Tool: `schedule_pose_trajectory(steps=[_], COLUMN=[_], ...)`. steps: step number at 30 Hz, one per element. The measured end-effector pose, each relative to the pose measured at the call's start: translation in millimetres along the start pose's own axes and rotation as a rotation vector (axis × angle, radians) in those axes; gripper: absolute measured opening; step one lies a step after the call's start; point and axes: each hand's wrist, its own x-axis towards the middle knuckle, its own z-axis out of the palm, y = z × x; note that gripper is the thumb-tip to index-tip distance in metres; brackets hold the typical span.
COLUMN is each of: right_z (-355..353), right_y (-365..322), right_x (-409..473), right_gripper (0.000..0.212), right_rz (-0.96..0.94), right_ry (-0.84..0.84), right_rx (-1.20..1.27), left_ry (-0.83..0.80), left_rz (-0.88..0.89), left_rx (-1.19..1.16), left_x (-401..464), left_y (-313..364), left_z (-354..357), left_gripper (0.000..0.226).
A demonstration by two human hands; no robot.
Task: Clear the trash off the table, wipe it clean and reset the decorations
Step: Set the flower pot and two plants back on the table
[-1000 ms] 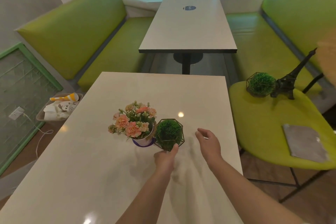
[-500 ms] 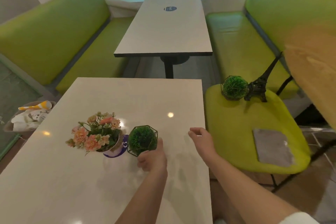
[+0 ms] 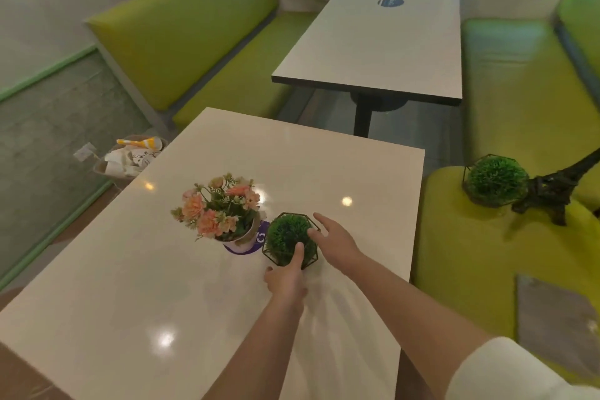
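Bin of trash (image 3: 131, 157) on the floor left of the desk (image 3: 130, 286). Flower pot (image 3: 224, 214) mid-desk, grass ball in wire frame (image 3: 287, 239) touching its right. Left hand (image 3: 287, 279) touches ball's near side, thumb up against it. Right hand (image 3: 336, 242) spread, fingertips at ball's right. Second grass ball (image 3: 495, 180) and tower figurine (image 3: 552, 191) on the green chair (image 3: 470, 269), with grey cloth (image 3: 555, 318).

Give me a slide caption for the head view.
Both hands steady a caged moss ball beside the flower pot.
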Motion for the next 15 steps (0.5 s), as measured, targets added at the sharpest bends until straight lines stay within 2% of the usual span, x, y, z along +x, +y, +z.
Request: schedule_pose_trajectory(steps=[5, 11, 15], right_z=[12.3, 28.0, 44.8], right_y=[-4.5, 8.8, 13.9], right_x=[7.4, 2.7, -6.3], right_gripper=[0.052, 0.057, 0.06], right_rz=[-0.019, 0.045, 0.08], right_ry=[-0.035, 0.103, 0.175], right_rx=[-0.042, 0.038, 0.135], left_ry=[-0.096, -0.126, -0.253], left_rz=[0.037, 0.079, 0.077], left_rx=[0.083, 0.073, 0.047], left_x=[6.0, 16.6, 12.6], left_y=[6.8, 21.3, 25.4], left_z=[-11.6, -33.3, -43.9], left_gripper=[0.072, 0.09, 0.062])
